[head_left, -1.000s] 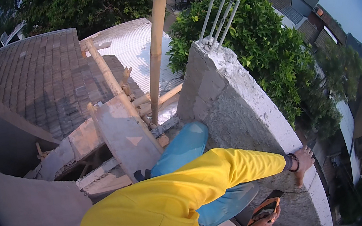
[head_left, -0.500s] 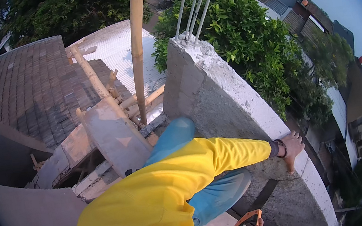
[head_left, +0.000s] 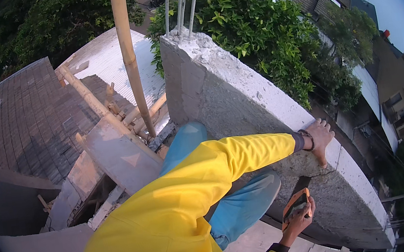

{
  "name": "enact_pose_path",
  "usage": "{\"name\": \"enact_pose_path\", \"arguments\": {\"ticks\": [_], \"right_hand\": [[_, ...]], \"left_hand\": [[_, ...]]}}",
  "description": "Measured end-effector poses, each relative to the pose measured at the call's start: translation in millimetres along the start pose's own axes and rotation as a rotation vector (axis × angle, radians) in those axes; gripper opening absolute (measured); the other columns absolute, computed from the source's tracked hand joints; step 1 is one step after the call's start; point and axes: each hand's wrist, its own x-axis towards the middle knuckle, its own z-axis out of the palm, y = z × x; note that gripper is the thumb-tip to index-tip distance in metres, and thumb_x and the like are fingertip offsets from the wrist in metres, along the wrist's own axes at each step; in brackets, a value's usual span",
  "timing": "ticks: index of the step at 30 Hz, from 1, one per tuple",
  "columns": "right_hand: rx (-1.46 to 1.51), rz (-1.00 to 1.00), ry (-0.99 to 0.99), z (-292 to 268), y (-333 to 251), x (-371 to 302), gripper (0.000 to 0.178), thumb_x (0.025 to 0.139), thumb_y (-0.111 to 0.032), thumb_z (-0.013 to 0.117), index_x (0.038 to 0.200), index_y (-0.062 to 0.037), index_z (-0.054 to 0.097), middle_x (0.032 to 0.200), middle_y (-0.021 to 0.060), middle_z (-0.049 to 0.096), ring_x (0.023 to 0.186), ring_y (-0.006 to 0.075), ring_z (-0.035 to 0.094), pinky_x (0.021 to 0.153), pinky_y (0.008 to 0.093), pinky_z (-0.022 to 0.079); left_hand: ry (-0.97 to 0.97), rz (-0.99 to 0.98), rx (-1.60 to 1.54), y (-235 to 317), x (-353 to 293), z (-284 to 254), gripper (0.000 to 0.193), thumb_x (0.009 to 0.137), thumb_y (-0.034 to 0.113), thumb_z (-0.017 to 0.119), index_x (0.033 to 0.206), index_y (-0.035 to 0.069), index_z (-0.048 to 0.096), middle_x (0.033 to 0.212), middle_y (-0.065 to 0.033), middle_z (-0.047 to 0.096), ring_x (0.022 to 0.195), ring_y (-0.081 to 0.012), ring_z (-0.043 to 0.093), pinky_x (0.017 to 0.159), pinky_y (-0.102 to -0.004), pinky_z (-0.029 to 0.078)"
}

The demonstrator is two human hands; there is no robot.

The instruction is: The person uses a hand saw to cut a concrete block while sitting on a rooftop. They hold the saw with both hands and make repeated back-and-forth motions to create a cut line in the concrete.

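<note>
And here's the left hand, laid over the top of the concrete wall, fingers slightly apart across the pale edge and thumb dropped down its near face, a dark bracelet at the wrist. Now look lower, nearer: the right hand is wrapped firmly around the orange-and-black handle of a saw, fingers closed through the grip. The saw sits on the near side of the wall, below the left hand, its dark blade pointing up toward a crack in the rough face; contact or a slight gap, I cannot tell. (Any lettering on that handle is too small to make out.)

One blue trouser knee comes in just left of the saw, and the yellow sleeve stretches right across to the wall. At the wall's far end, thin metal rods stand up out of the broken concrete, with a leafy tree just beyond. Over to the left, a bamboo pole rises near a flat board, and farther off lies a brown tiled roof.
</note>
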Motion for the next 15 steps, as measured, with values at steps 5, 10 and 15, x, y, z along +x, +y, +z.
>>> {"name": "enact_pose_path", "arguments": {"ticks": [5,10,15], "right_hand": [[0.066,0.155,0.032,-57,14,-107,0.046,0.111,-0.037,0.052,0.139,-0.0017,0.059,0.122,0.0160,0.068,0.105,0.0212,0.067,0.087,0.0337,0.056],[0.105,0.057,0.131,13,18,-45,0.044,0.112,-0.036,0.050,0.140,-0.0043,0.060,0.118,0.0141,0.070,0.100,0.0208,0.070,0.084,0.0332,0.059],[0.014,-0.245,0.146,56,31,46,0.041,0.112,-0.036,0.053,0.137,-0.0062,0.064,0.106,0.0056,0.069,0.073,0.0092,0.060,0.064,0.0220,0.050]], "left_hand": [[-0.030,-0.040,0.009,3,4,8,0.117,0.051,0.072,0.088,0.135,-0.004,0.058,0.135,-0.0247,0.059,0.133,-0.0383,0.051,0.117,-0.0506,0.033],[-0.013,-0.050,0.030,5,2,2,0.119,0.052,0.072,0.088,0.137,-0.004,0.057,0.133,-0.0242,0.059,0.132,-0.0380,0.050,0.115,-0.0507,0.034],[-0.007,-0.031,0.016,4,-2,3,0.117,0.051,0.073,0.088,0.135,-0.003,0.058,0.133,-0.0238,0.059,0.131,-0.0375,0.051,0.113,-0.0495,0.035]]}}
